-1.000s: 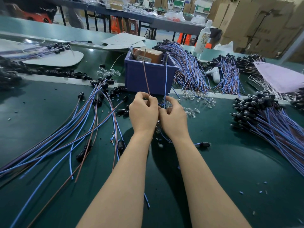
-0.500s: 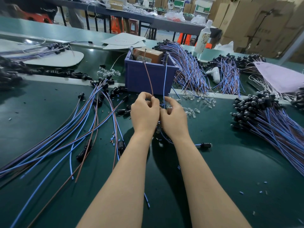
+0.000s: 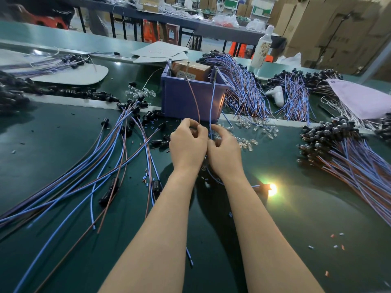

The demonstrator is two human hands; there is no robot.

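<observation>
Wire (image 3: 193,98) in left hand (image 3: 187,144), bin (image 3: 177,102) beyond

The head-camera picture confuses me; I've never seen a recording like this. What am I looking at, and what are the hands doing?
There is no machine here. A person wears a camera on the head, so you look forward and down along both forearms. The left hand pinches a brown wire and the right hand pinches a blue wire. Both wires rise in front of a blue bin. On the green table lie loose blue and brown wires on the left, small clear bulbs just beyond the hands, and a big bundle of wires with black sockets on the right. Near the right forearm a small lit bulb glows.
</observation>
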